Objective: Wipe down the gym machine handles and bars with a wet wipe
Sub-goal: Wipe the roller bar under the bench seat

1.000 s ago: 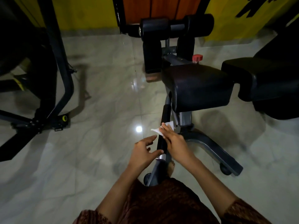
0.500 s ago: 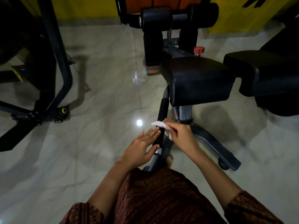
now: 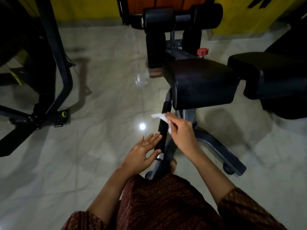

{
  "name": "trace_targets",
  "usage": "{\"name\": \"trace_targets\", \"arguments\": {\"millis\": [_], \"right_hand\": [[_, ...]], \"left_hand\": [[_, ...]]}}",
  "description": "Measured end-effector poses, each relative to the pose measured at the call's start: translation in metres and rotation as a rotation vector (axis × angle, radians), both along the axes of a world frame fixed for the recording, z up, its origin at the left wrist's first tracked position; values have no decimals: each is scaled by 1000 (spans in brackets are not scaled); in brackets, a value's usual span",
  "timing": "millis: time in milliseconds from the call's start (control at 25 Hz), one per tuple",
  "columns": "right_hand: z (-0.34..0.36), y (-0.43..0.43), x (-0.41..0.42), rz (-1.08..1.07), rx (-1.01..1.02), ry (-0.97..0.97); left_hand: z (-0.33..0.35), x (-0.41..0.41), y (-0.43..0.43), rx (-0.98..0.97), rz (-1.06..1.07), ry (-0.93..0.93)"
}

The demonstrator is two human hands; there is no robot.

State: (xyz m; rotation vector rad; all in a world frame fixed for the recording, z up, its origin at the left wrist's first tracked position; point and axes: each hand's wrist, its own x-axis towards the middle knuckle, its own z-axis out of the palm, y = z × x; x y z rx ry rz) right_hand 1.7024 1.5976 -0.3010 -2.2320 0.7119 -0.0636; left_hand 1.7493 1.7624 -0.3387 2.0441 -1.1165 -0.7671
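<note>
A black foam-covered handle (image 3: 163, 128) of a gym bench runs up from the grey frame toward the black seat pad (image 3: 201, 83). My right hand (image 3: 181, 131) pinches a white wet wipe (image 3: 160, 117) and holds it against the upper part of the handle. My left hand (image 3: 144, 152) lies with straight fingers along the lower left side of the handle, touching it near its metal end.
A grey curved base leg (image 3: 221, 153) with a wheel stretches right of the handle. Black roller pads (image 3: 181, 17) and a red knob (image 3: 202, 51) stand beyond the seat. Another padded bench (image 3: 274, 77) is at right, a dark machine frame (image 3: 54, 67) at left. Glossy tile floor all around.
My right hand has slid the wipe up the handle toward the seat. My left hand has loosened from gripping the handle's lower end to lying flat against it.
</note>
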Motion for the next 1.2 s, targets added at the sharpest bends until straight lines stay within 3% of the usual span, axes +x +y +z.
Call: {"name": "trace_targets", "arguments": {"millis": [160, 360, 480, 600, 800, 1040, 1200], "right_hand": [[-18, 1, 25, 149, -30, 62], [4, 11, -12, 124, 54, 111], [-1, -8, 22, 129, -59, 112], [-17, -10, 40, 169, -34, 166], [-1, 19, -13, 71, 36, 164], [-6, 14, 26, -181, 49, 152], [-2, 42, -8, -249, 108, 169]], "left_hand": [[1, 2, 0, 9, -17, -3], [2, 3, 0, 30, -40, -14], [1, 3, 0, 34, -46, -13], [2, 3, 0, 21, -39, -26], [6, 6, 0, 55, -92, -51], [14, 17, -2, 110, -216, -101], [20, 26, -3, 140, -308, -184]]}}
